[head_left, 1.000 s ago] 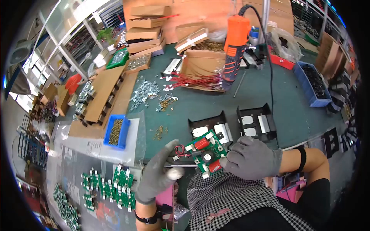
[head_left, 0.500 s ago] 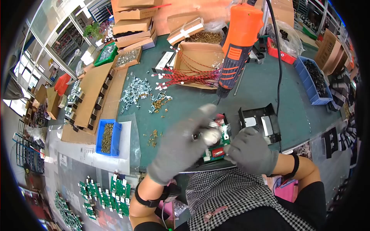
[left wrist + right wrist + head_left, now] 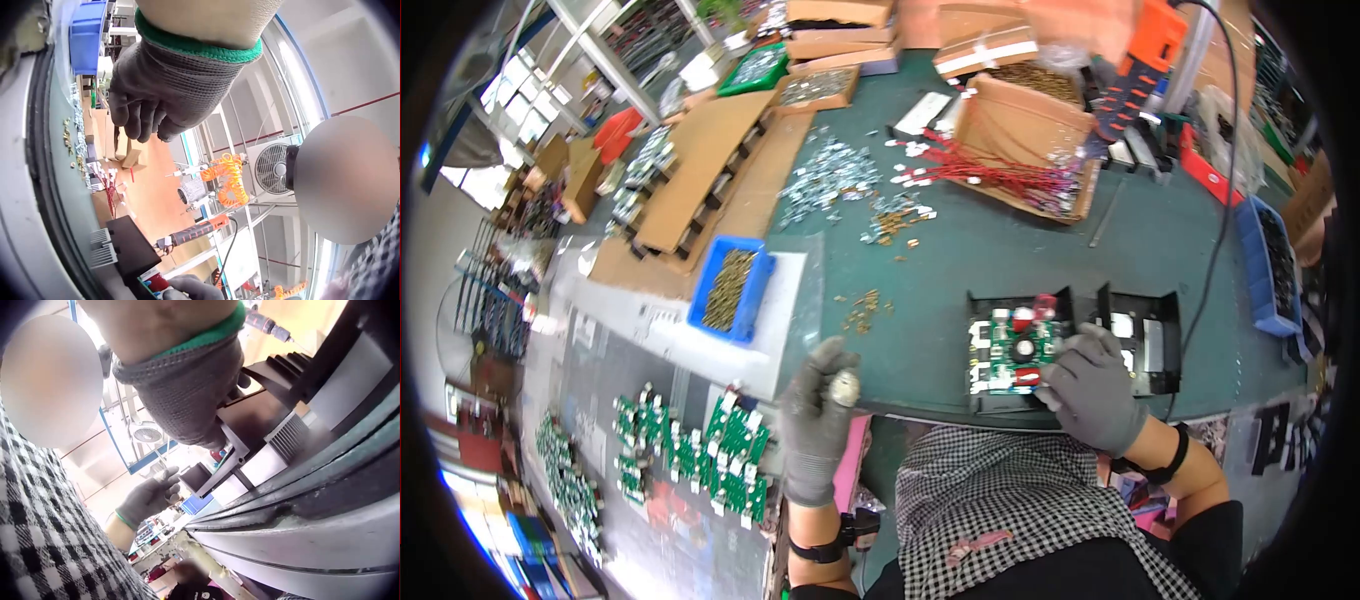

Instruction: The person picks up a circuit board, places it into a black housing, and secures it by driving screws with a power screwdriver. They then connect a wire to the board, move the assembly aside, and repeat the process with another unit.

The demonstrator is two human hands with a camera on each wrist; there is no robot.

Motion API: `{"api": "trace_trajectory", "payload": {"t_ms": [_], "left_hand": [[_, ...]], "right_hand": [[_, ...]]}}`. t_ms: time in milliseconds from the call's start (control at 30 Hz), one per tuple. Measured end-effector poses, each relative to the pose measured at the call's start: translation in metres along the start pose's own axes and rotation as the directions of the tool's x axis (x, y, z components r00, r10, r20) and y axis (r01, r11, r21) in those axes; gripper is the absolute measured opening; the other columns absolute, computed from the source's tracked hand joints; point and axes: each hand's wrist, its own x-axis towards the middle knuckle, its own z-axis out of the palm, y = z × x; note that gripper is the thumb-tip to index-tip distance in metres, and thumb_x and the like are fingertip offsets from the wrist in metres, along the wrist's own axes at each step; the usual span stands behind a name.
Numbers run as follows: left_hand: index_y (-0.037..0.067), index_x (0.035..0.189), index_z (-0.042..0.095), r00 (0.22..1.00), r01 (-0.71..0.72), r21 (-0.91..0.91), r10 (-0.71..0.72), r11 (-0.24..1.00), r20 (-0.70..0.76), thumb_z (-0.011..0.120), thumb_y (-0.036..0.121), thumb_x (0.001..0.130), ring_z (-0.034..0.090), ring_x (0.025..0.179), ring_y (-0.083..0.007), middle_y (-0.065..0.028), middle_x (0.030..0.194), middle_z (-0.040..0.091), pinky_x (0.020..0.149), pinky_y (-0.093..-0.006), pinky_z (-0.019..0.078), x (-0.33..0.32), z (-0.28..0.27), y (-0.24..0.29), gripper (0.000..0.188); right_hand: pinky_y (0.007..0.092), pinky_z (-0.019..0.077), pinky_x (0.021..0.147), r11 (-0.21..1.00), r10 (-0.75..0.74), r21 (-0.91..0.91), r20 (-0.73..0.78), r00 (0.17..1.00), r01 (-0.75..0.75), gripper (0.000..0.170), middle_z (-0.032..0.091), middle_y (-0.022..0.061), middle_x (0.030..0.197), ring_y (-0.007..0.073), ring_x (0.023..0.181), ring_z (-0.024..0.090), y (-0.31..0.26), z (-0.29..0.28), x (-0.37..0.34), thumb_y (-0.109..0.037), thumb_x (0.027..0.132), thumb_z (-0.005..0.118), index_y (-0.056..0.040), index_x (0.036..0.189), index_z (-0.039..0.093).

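A green circuit board [image 3: 1006, 352] with red parts and a round black part sits in the left black metal housing [image 3: 990, 404] near the bench's front edge. My gloved right hand [image 3: 1095, 390] grips the board's right edge with curled fingers; in the right wrist view that hand [image 3: 187, 394] hides most of the board. Out to the left, by the bench edge, my gloved left hand [image 3: 815, 425] is raised with nothing in it. Its fingers [image 3: 147, 122] hang loosely bent in the left wrist view.
Another black housing [image 3: 1165, 350] stands right of the first. Behind lie loose screws [image 3: 830, 180], a cardboard box [image 3: 1010, 115] with red wires, and a hanging orange electric screwdriver [image 3: 1140, 70]. At left are a blue bin [image 3: 730, 290] of brass pieces and several circuit boards [image 3: 735, 450].
The board went from being held over the front edge down into the left housing. My left hand reached over it, then drew back left. My right hand stayed at its right edge.
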Motion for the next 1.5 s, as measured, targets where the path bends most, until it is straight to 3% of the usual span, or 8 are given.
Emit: {"api": "trace_trajectory", "payload": {"t_ms": [200, 400, 500, 733, 867, 1000, 1133, 1500], "left_hand": [[0.004, 0.119, 0.061, 0.960, -0.279, 0.661, 0.199, 0.697, 0.196, 0.075, 0.020, 0.078, 0.062, 0.097, -0.0300, -0.0147, 0.104, 0.065, 0.088, -0.0401, 0.0477, -0.036, -0.037, 0.004, 0.046], [0.002, 0.142, 0.037, 0.989, -0.033, 0.999, 0.146, 0.035, 0.028, 0.083, 0.043, 0.059, 0.051, 0.120, -0.0349, -0.0208, 0.124, 0.056, 0.108, -0.0431, 0.0336, -0.030, -0.116, -0.012, 0.104], [0.002, 0.150, 0.025, 0.965, -0.016, 0.978, -0.253, 0.206, 0.069, 0.083, 0.045, 0.061, 0.053, 0.120, -0.0378, -0.0222, 0.127, 0.055, 0.107, -0.0457, 0.0369, -0.001, -0.137, -0.024, 0.114], [0.006, 0.155, 0.006, 0.989, 0.031, 0.171, -0.006, 0.985, -0.149, 0.084, 0.026, 0.070, 0.054, 0.120, -0.0307, -0.0327, 0.130, 0.050, 0.093, -0.0387, 0.0504, 0.026, -0.166, -0.031, 0.117], [0.008, 0.155, 0.003, 0.946, 0.223, 0.925, -0.296, 0.307, -0.130, 0.083, 0.044, 0.066, 0.051, 0.125, -0.0404, -0.0316, 0.136, 0.047, 0.102, -0.0437, 0.0428, 0.035, -0.140, -0.031, 0.125], [0.008, 0.155, 0.001, 0.973, 0.222, 0.525, -0.151, 0.821, -0.174, 0.082, 0.044, 0.067, 0.056, 0.117, -0.0350, -0.0268, 0.127, 0.054, 0.103, -0.0409, 0.0406, 0.036, -0.147, -0.050, 0.125], [0.004, 0.153, -0.008, 0.968, 0.211, 0.129, -0.189, 0.969, -0.164, 0.077, 0.013, 0.078, 0.061, 0.101, -0.0205, -0.0194, 0.116, 0.060, 0.087, -0.0319, 0.0520, 0.028, -0.143, -0.028, 0.114], [0.009, 0.155, -0.001, 0.955, 0.294, 0.747, -0.222, 0.597, -0.198, 0.084, 0.055, 0.062, 0.052, 0.125, -0.0408, -0.0324, 0.139, 0.045, 0.103, -0.0421, 0.0425, 0.044, -0.145, -0.049, 0.134]], "right_hand": [[0.0524, 0.0388, 0.101, 0.999, -0.015, 0.046, 0.060, 0.998, 0.012, 0.018, 0.058, 0.0070, 0.080, 0.0274, 0.090, 0.058, -0.003, -0.012, 0.012, -0.022, 0.073, 0.070, -0.0083, 0.081, 0.062], [0.0554, 0.0385, 0.099, 0.999, 0.002, 0.041, -0.121, 0.993, 0.003, 0.025, 0.056, 0.0063, 0.077, 0.0289, 0.085, 0.057, 0.003, -0.034, 0.016, -0.026, 0.074, 0.067, -0.0091, 0.091, 0.060], [0.0555, 0.0390, 0.099, 0.999, -0.023, 0.031, -0.186, 0.982, 0.029, 0.023, 0.057, 0.0057, 0.077, 0.0284, 0.086, 0.057, 0.000, -0.038, 0.017, -0.024, 0.074, 0.067, -0.0094, 0.091, 0.060], [0.0548, 0.0394, 0.098, 0.989, -0.075, 0.106, -0.229, 0.970, 0.101, 0.023, 0.059, 0.0041, 0.077, 0.0268, 0.086, 0.058, -0.018, -0.051, 0.018, -0.022, 0.072, 0.070, -0.0101, 0.090, 0.061], [0.0532, 0.0394, 0.098, 0.969, -0.139, 0.164, -0.252, 0.958, 0.184, 0.024, 0.060, 0.0025, 0.075, 0.0246, 0.083, 0.059, -0.029, -0.047, 0.021, -0.019, 0.070, 0.072, -0.0109, 0.090, 0.062], [0.0484, 0.0375, 0.102, 0.934, -0.185, 0.253, -0.260, 0.948, 0.251, 0.022, 0.058, 0.0002, 0.075, 0.0210, 0.084, 0.059, -0.050, -0.037, 0.023, -0.021, 0.073, 0.072, -0.0131, 0.092, 0.062], [0.0460, 0.0356, 0.105, 0.841, -0.268, 0.425, -0.211, 0.940, 0.335, 0.021, 0.058, -0.0005, 0.080, 0.0200, 0.088, 0.060, -0.085, -0.003, 0.031, -0.021, 0.077, 0.070, -0.0135, 0.096, 0.063], [0.0398, 0.0424, 0.097, 0.767, -0.562, 0.273, -0.150, 0.814, 0.580, 0.017, 0.060, 0.0016, 0.089, 0.0208, 0.095, 0.060, -0.211, 0.142, 0.135, -0.021, 0.080, 0.059, -0.0107, 0.092, 0.063]]}}
